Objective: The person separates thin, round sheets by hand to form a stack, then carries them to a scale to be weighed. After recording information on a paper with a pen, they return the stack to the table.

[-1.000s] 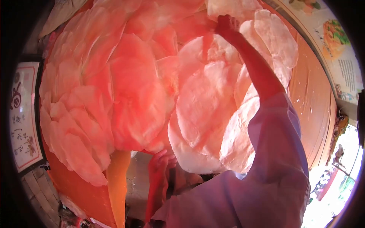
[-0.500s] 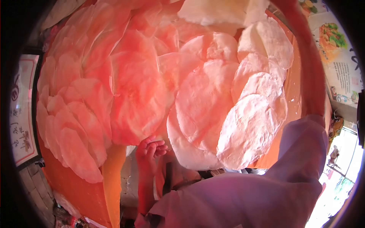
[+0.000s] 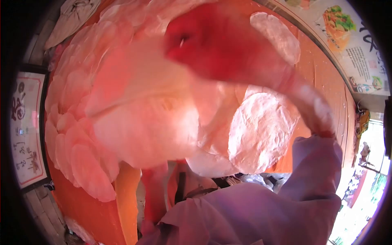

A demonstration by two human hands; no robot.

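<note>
A large, thin round flatbread (image 3: pixel 147 126) is lifted and smeared by motion over the left and middle of the spread. At its upper right edge, my right hand (image 3: pixel 200 41) is closed in a pinch, with the sheet hanging from it. My left forearm (image 3: pixel 155 192) comes up from below, and the flatbread covers the left hand, so its fingers are hidden. A pale, bumpy flatbread (image 3: pixel 261 134) lies flat to the right, below my right wrist. Many overlapping flatbreads (image 3: pixel 87 159) fan out at the left side.
An orange tabletop (image 3: pixel 322 77) shows along the right, with a printed food poster (image 3: pixel 359 53) beyond it. At the left edge stands a framed sign (image 3: pixel 30 126) with handwriting. A bundled pale cloth (image 3: pixel 71 20) sits at the upper left.
My right hand has swung in from the upper right edge to the upper middle. A flatbread has been raised and now covers my left hand, which showed before with curled fingers.
</note>
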